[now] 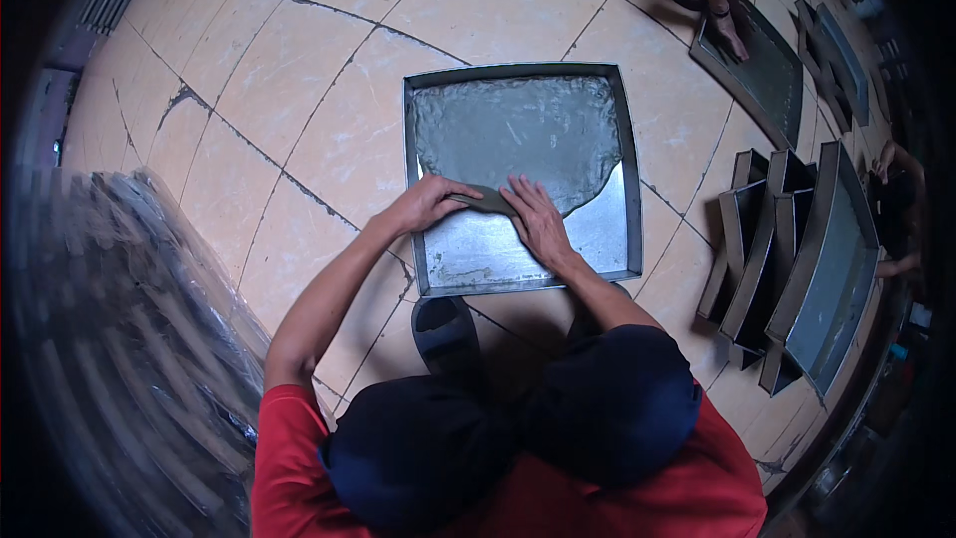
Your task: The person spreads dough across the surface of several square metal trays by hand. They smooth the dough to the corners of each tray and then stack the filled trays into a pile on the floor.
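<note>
A square metal tray [635, 232] lies on the tiled floor before me. A sheet of grey-green, dough-like material [515, 134] covers its far part, with ragged edges; bare metal shows at the near side. At the sheet's near edge, my left hand [437, 202] pinches a thick fold of the material between thumb and fingers. My right hand [539, 224] lies palm down on the same edge, fingers spread and pointing away from me, touching the right end of the fold.
Several metal trays [784, 239] stand stacked at the right, with more [836, 60] behind. Another person's hand [732, 41] presses in a filled tray [769, 82] at upper right; a further person's arm [907, 164] shows at the right rim. Clear plastic sheeting [149, 299] covers something at left.
</note>
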Tool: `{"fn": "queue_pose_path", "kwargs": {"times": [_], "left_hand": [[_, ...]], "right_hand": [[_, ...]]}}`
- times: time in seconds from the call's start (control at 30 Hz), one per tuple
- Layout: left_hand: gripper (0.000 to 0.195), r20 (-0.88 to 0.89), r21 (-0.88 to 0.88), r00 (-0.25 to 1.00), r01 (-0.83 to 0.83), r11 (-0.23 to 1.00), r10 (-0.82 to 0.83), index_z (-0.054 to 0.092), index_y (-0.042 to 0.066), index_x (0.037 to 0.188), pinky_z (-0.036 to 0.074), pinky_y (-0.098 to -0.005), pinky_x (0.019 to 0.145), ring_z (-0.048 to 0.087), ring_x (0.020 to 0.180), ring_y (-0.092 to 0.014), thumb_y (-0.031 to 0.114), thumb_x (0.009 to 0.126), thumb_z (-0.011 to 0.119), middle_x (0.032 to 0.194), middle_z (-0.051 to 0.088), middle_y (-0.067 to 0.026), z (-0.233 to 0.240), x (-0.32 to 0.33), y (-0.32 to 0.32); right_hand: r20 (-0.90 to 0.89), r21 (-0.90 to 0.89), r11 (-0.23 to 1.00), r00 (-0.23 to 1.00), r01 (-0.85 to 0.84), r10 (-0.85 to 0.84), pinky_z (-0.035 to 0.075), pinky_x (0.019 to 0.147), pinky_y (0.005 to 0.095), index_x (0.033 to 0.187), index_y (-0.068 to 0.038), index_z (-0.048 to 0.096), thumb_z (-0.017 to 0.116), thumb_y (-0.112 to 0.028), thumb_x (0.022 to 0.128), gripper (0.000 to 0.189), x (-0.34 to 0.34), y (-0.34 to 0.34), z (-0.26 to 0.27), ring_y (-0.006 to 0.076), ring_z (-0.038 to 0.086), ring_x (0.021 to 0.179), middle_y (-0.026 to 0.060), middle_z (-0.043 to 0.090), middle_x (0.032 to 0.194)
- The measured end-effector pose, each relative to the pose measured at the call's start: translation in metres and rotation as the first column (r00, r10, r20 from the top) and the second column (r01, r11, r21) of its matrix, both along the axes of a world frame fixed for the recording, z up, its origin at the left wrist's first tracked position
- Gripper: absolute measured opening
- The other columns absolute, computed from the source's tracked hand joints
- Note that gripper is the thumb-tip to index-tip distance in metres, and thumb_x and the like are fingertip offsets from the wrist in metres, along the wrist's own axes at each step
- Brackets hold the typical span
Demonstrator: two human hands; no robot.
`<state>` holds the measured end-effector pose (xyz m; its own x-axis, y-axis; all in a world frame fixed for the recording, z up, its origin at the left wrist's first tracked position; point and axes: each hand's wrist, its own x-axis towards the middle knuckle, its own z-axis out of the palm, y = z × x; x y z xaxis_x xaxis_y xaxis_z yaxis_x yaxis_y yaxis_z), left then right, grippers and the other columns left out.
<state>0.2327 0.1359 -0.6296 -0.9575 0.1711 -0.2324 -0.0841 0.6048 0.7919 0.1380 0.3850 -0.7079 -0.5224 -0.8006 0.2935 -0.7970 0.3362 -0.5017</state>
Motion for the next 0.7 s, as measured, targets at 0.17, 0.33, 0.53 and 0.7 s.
{"fn": "queue_pose_path", "kwargs": {"times": [0.17, 0.33, 0.53, 0.7], "left_hand": [[0.038, -0.094, -0.046, 0.995, 0.021, 0.999, -0.026, 0.063, 0.007, 0.134, 0.047, -0.0412, 0.112, 0.061, 0.126, -0.032, 0.006, 0.096, 0.059, 0.131, 0.066, -0.0163, -0.009, 0.062, -0.002], [0.046, -0.210, -0.180, 0.975, 0.034, 0.983, -0.072, 0.060, 0.009, 0.139, 0.037, -0.0443, 0.121, 0.053, 0.137, -0.028, 0.008, 0.094, 0.057, 0.146, 0.056, -0.0109, -0.009, 0.145, 0.008], [0.043, -0.237, -0.422, 0.946, 0.105, 0.900, -0.222, 0.064, 0.009, 0.133, 0.044, -0.0397, 0.115, 0.057, 0.130, -0.027, 0.011, 0.090, 0.056, 0.138, 0.061, -0.0106, -0.010, 0.168, 0.016], [0.030, 0.030, -0.559, 0.973, 0.208, 0.803, -0.231, 0.068, 0.005, 0.116, 0.054, -0.0375, 0.097, 0.063, 0.109, -0.030, 0.011, 0.090, 0.055, 0.116, 0.063, -0.0131, -0.015, 0.141, 0.042]], "right_hand": [[0.430, -0.164, 0.979, 0.884, -0.122, 0.182, 0.039, 0.118, 0.0439, 0.138, -0.004, 0.059, 0.058, 0.004, 0.094, 0.045, 0.034, 0.015, 0.011, 0.0340, 0.056, 0.132, 0.0174, 0.062, 0.137], [0.480, -0.198, 0.922, 0.787, -0.333, 0.388, 0.039, 0.118, 0.0432, 0.139, -0.006, 0.059, 0.058, 0.005, 0.092, 0.048, 0.067, 0.033, 0.037, 0.0332, 0.055, 0.134, 0.0158, 0.061, 0.139], [0.307, 0.017, 0.761, 0.727, -0.649, 0.613, 0.039, 0.119, 0.0424, 0.142, -0.012, 0.058, 0.049, -0.010, 0.096, 0.047, 0.061, 0.023, 0.032, 0.0261, 0.050, 0.140, 0.0074, 0.051, 0.153], [0.209, 0.282, 0.529, 0.589, -0.801, 0.781, 0.042, 0.110, 0.0344, 0.142, -0.019, 0.058, 0.046, -0.015, 0.098, 0.046, 0.041, -0.009, 0.013, 0.0198, 0.049, 0.139, -0.0025, 0.050, 0.154]]}}
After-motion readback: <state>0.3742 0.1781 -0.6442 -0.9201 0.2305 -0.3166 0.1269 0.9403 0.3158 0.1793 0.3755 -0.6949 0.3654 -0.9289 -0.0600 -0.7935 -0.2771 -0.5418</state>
